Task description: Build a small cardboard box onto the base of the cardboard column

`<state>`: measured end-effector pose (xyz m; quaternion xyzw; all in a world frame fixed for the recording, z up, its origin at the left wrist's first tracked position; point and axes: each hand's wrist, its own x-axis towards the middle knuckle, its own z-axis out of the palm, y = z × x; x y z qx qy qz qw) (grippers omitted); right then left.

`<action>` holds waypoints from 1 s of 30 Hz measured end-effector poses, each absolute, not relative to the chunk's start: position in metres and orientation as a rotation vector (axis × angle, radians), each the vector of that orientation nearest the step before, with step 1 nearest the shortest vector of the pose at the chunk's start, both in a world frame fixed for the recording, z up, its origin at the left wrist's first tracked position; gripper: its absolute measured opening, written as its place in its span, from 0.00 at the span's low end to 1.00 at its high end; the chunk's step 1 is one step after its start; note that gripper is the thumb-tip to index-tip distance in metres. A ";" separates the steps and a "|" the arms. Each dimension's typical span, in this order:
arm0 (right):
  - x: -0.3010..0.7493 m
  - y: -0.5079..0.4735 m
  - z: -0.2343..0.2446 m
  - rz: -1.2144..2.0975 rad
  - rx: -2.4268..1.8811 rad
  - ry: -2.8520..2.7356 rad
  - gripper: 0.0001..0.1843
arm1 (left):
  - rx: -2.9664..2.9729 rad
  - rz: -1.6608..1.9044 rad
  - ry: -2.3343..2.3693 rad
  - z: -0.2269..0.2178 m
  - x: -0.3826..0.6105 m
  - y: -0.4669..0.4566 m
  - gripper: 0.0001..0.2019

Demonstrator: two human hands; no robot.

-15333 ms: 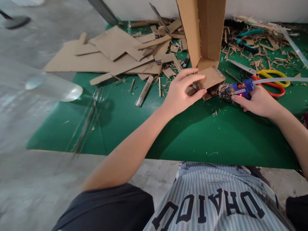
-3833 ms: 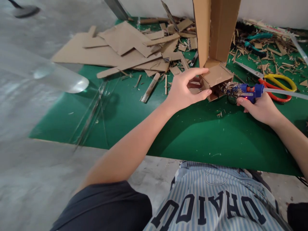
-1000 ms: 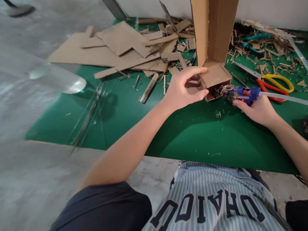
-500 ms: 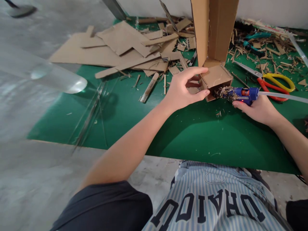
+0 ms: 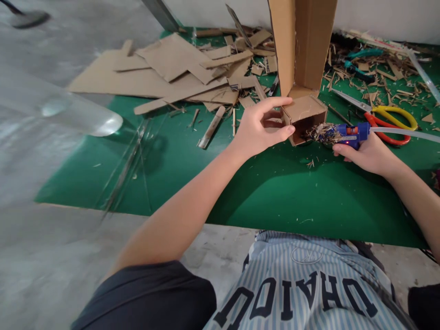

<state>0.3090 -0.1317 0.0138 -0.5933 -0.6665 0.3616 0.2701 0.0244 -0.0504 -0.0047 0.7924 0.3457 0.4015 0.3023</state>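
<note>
My left hand (image 5: 263, 121) is closed on the left side of a small open-ended cardboard box (image 5: 305, 108), fingers on its top and side, thumb by the lower front edge. The box's opening faces me and to the right. Behind it a tall cardboard column (image 5: 302, 46) rises upright. In my right hand (image 5: 369, 153) is a blue hot glue gun (image 5: 350, 134), with a small red light lit and a pale glue stick (image 5: 405, 131) out of its back. Clumped cardboard shreds (image 5: 326, 133) cover its nozzle, which points into the opening. The very tip is hard to make out.
Scissors (image 5: 381, 112) with red and yellow handles lie right of the box. Teal-handled pliers (image 5: 359, 68) rest among shreds behind. Cardboard offcuts (image 5: 175, 59) heap at the back left of the green table (image 5: 292, 197). A clear blurred cylinder (image 5: 85, 112) shows at left.
The glue gun has drawn back slightly to the right relative to the box, and more of the dark opening shows. My left hand keeps its grip. The whole view has shifted a little.
</note>
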 end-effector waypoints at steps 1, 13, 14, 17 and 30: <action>0.309 -0.132 0.015 0.985 -1.590 -1.797 0.22 | 2.101 1.057 0.924 -0.005 0.024 -0.050 0.33; 0.307 -0.134 0.019 1.059 -1.549 -1.766 0.22 | 2.065 1.093 0.974 -0.008 0.023 -0.042 0.35; 0.306 -0.135 0.019 1.045 -1.555 -1.769 0.22 | 2.048 1.103 0.977 -0.007 0.023 -0.042 0.35; 0.305 -0.138 0.015 0.945 -1.573 -1.796 0.21 | 1.961 1.122 0.971 -0.008 0.025 -0.041 0.35; 0.309 -0.138 0.010 0.658 -1.457 -2.052 0.20 | 1.957 1.064 1.126 0.001 0.027 -0.049 0.26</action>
